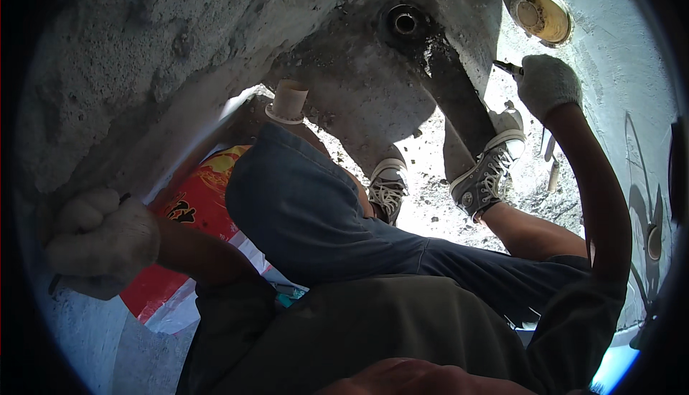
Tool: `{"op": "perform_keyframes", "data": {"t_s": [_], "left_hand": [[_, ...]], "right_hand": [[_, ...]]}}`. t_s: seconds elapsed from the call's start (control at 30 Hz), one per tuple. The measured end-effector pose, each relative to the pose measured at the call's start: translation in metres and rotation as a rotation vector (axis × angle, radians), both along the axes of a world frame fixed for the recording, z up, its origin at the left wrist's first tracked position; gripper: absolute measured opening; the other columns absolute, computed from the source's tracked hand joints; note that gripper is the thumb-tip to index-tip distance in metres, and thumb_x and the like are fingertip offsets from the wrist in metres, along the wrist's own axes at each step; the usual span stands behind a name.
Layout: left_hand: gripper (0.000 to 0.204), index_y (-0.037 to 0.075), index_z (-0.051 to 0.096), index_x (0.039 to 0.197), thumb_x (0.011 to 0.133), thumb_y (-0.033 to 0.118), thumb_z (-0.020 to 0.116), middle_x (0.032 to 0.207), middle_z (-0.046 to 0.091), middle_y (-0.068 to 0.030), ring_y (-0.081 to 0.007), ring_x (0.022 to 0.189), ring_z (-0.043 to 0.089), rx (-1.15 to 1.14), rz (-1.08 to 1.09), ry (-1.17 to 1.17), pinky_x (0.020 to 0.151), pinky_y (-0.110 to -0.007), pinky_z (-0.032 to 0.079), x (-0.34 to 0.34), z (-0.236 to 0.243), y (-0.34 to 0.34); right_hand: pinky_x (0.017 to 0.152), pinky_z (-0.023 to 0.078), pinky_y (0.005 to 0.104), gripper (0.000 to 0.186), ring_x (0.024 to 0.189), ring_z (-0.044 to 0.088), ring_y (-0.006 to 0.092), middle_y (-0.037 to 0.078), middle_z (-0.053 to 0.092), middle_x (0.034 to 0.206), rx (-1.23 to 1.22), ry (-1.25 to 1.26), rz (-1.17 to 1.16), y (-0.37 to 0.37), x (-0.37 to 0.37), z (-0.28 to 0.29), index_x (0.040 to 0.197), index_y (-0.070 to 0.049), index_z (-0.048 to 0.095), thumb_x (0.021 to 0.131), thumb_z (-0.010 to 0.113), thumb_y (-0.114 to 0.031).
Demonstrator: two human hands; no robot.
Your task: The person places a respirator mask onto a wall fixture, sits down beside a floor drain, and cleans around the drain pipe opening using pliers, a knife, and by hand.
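My left hand (104,240), in a pale work glove, is closed beside the rough grey wall (165,43) at the left. Small dark ends poke out above and below its fist, but what it grips is mostly hidden. At the upper right my right hand (549,86), gloved too, is closed round a thin tool with a dark end (508,68) pointing left; the rest is covered by the glove. Just above that hand, a round yellowish pipe opening (542,16) is set in the smooth pale wall (610,43). The hands are far apart.
A short white pipe stub (290,99) stands near my knee. Farther off is a round dark drain fitting (405,23) in the floor. A red and yellow bag (204,201) lies at my left. By my shoe (491,176) lies a small handled tool (552,175).
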State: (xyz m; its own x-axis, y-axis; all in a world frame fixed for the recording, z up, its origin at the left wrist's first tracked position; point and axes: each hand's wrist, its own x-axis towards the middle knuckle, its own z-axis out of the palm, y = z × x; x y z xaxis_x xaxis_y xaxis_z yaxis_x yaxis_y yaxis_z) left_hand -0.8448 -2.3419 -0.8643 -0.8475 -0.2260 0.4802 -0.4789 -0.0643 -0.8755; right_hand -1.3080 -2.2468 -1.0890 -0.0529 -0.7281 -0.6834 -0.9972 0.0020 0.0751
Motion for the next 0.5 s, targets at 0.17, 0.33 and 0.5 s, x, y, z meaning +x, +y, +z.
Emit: {"op": "perform_keyframes", "data": {"t_s": [0.17, 0.33, 0.5], "left_hand": [[0.042, 0.010, 0.042, 0.064, 0.102, 0.026, 0.046, 0.048, 0.044, 0.0007, -0.0159, 0.033, 0.043, 0.202, -0.128, 0.167, 0.033, -0.030, 0.037, -0.001, -0.002, 0.003], [0.042, -0.001, 0.065, 0.107, 0.109, 0.033, 0.041, 0.054, 0.041, 0.0078, -0.0025, 0.042, 0.038, 0.609, -0.298, 1.367, 0.034, -0.018, 0.033, -0.078, -0.026, 0.014], [0.043, -0.004, 0.064, 0.112, 0.108, 0.034, 0.043, 0.057, 0.042, 0.0076, -0.0030, 0.042, 0.039, 0.539, -0.276, 1.464, 0.034, -0.017, 0.032, -0.078, -0.018, 0.015]], "right_hand": [[0.081, 0.053, 0.0494, 0.028, 0.088, 0.069, 0.0376, 0.020, 0.070, 0.090, -0.067, -0.001, -0.004, 0.011, 0.006, -0.014, 0.091, -0.003, 0.070, 0.092, 0.062, -0.030], [0.086, 0.054, 0.0481, 0.030, 0.095, 0.069, 0.0378, 0.022, 0.070, 0.098, -0.007, 0.068, -0.030, 0.007, 0.004, -0.003, 0.096, -0.002, 0.071, 0.092, 0.059, -0.029], [0.087, 0.054, 0.0484, 0.031, 0.095, 0.069, 0.0379, 0.022, 0.071, 0.098, -0.018, 0.045, 0.005, 0.003, 0.024, -0.012, 0.096, -0.002, 0.071, 0.092, 0.059, -0.030]]}}
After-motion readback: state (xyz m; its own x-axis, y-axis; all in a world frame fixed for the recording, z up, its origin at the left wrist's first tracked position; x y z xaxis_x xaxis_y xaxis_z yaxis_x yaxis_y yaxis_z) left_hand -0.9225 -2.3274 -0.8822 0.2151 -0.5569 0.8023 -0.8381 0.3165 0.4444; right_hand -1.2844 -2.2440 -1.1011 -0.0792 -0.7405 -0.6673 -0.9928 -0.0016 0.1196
